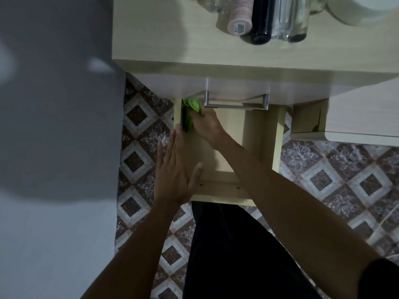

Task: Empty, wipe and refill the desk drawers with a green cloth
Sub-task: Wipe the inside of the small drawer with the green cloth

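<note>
A lower desk drawer [254, 134] of pale wood is pulled far out below me, and its visible floor is bare. Inside it, my right hand [207, 126] holds the green cloth [190, 111] against the far left corner, fingers curled on the cloth. My left hand [174, 169] lies flat with straight fingers along the drawer's left wall, thumb over the near edge. Above it is the closed upper drawer with a metal bar handle [235, 104].
The desk top [162, 29] carries several bottles [261, 18] and a white round container [367, 9]. A grey wall [54, 126] runs along the left. Patterned floor tiles [334, 180] surround the drawer, and my dark trousers [233, 255] are just below it.
</note>
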